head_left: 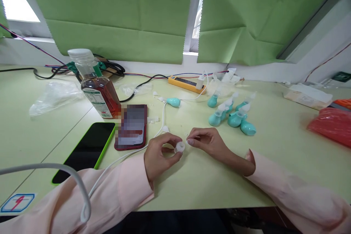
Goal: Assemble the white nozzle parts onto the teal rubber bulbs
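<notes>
My left hand point(162, 153) pinches a small translucent ring-shaped piece point(180, 147) between thumb and fingers, its round opening facing up. Just to the right, my right hand point(207, 141) has its thumb and index finger pressed together on a tiny whitish piece point(189, 142), too small to make out fully. The two hands are close together above the table's front part. Beyond them at the right, several teal bulbs point(215, 117) with translucent tops stand or lie in a group. A single teal bulb point(173, 102) lies farther back, beside a white cable.
Left of my hands lie a red-cased phone point(132, 127) and a green-edged phone point(90, 148). A bottle of amber liquid point(102, 97) stands behind them. At the back is a yellow power strip point(186, 84); a red plastic bag point(331, 126) lies far right. A white cable point(120, 158) crosses the left side.
</notes>
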A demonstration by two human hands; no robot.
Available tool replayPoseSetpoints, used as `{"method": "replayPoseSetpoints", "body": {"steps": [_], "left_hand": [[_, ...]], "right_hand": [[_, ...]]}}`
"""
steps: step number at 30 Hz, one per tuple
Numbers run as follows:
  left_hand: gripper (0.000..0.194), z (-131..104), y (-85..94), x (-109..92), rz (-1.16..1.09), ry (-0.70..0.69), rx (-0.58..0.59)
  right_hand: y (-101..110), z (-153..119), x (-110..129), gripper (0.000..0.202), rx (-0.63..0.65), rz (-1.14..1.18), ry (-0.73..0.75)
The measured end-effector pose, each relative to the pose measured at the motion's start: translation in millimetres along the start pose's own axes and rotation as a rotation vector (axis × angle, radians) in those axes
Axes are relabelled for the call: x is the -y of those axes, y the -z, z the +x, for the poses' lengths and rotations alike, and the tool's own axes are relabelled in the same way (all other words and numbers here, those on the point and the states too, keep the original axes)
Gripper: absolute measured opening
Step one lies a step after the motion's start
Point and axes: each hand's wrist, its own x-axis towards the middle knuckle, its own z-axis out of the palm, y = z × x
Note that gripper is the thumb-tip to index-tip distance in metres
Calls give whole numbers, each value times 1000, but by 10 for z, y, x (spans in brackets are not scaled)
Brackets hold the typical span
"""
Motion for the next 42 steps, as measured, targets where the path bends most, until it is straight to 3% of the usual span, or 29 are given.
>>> {"method": "replayPoseSetpoints", "body": {"steps": [5,9,12,18,20,23,28,31,37,42], "left_hand": [[35,-14,-11,-42,-16,101,3],[25,-24,-20,-42,-81,143,-9],[22,-22,-2,-53,-275,186,-43],[19,41,122,-119,-537,31,-363],[22,65,155,-115,-546,7,-411],[22,90,184,-87,-374,32,-338],[24,110,204,-66,509,-35,-201],[25,115,201,-57,839,-79,-126],[21,128,190,-1,1017,-79,-7],[19,133,190,5,872,-88,-3]], "right_hand": [[47,43,-66,13,-38,13,-129],[151,125,-179,10,-130,-336,-26],[199,158,-265,9,-97,-541,72],[196,177,-344,8,-49,-713,177],[185,176,-346,8,-58,-710,188],[168,163,-341,8,-76,-673,212],[168,138,-322,9,-37,-670,221],[183,135,-309,9,-2,-693,222],[184,130,-290,13,7,-731,239],[178,130,-298,19,27,-768,253]]}}
